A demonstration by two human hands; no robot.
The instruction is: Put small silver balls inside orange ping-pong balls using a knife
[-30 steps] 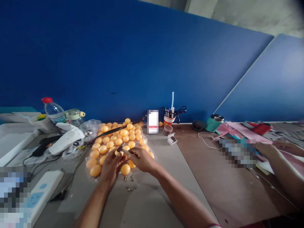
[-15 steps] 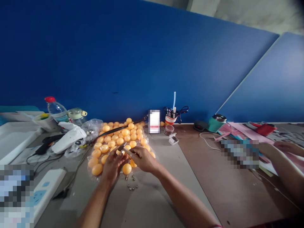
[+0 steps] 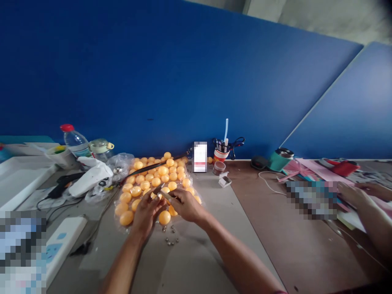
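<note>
My left hand point(image 3: 146, 212) is curled around an orange ball that is mostly hidden by its fingers. My right hand point(image 3: 185, 204) pinches a small knife point(image 3: 162, 192), whose blade points left onto that ball. Both hands hover at the near edge of a pile of orange balls point(image 3: 153, 179) lying on clear plastic. One loose orange ball point(image 3: 164, 217) sits just below my hands. Several small metal beads point(image 3: 171, 237) lie on the grey table surface point(image 3: 190, 261) near my wrists.
A water bottle point(image 3: 73, 141), a lidded jar point(image 3: 101, 149), a white bag point(image 3: 88, 181) and a power strip point(image 3: 61, 241) crowd the left. A pen cup point(image 3: 221, 153) and teal mug point(image 3: 280, 159) stand by the blue wall. Another person's hands point(image 3: 355, 196) work on pink paper at right.
The view has drifted slightly. My hands stay together on the ball, and the blade has tilted a little.
</note>
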